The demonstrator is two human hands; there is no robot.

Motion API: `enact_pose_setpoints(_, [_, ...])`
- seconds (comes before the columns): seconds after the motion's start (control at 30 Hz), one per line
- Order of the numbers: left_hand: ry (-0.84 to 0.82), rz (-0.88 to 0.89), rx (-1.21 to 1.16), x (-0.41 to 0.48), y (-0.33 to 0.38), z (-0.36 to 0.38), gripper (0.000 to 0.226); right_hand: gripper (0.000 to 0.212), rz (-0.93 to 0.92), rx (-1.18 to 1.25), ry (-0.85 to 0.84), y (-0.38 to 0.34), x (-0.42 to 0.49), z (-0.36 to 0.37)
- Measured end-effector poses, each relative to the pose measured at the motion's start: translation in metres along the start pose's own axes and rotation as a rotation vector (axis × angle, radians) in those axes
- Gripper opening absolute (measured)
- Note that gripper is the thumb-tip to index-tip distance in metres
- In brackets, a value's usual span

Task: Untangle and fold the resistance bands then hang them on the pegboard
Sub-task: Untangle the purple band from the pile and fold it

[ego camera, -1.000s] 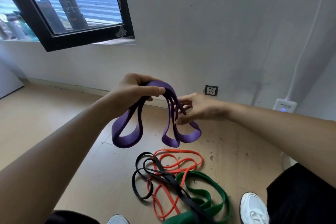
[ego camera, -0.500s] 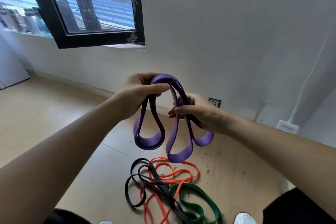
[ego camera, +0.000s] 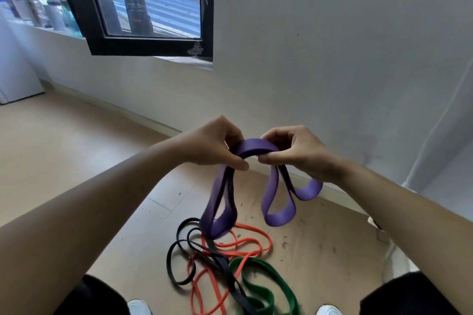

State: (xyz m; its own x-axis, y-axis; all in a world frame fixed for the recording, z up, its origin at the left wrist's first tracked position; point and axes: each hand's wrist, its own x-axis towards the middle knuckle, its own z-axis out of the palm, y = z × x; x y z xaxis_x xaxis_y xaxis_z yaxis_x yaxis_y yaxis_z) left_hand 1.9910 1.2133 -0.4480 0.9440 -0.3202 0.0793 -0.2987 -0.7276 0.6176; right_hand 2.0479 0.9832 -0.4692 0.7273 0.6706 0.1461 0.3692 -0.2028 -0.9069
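Above the pale wooden floor (ego camera: pixel 64 161), between your two raised hands, you held the wide purple rubber resistance band (ego camera: pixel 256 147), gathered into several layers. Your left hand (ego camera: pixel 215 146) pinched one end of the short arch, thumb underneath and fingers curled over the top. Your right hand (ego camera: pixel 294 153) pinched the other end in the same way, thumb tip close to your left thumb. The arch bridged the small gap between both grips. From your left hand one long folded loop hung down, its lower end overlapping the pile on the floor in the picture; whether it touched that pile could not be told. From your right hand two shorter loops hung, one lower and nearer you, one higher and partly behind your wrist.

On the floor below lay the other bands, tangled together: a thin orange rubber band (ego camera: pixel 256 240), a black rubber band (ego camera: pixel 225 267) crossing over it, and a broad green rubber band (ego camera: pixel 279 286) nearest your right foot. The toes of your white shoes (ego camera: pixel 138 308) showed at the bottom edge. A black-framed window (ego camera: pixel 143 43) stood open in the white wall (ego camera: pixel 332 59) beyond.
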Motion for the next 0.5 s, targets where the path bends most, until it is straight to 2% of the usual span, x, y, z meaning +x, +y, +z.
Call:
enact_pose_setpoints(0.23, [0.006,-0.101,-0.122,0.010,0.002,0.010,0.022,0.032,0.082,0.005,-0.014,0.023,-0.001,-0.003])
enact_pose_setpoints(0.5, [0.185,-0.169,-0.415,0.021,0.007,0.013,0.020,0.093,0.034,-0.210,0.162,0.027,-0.008,0.024])
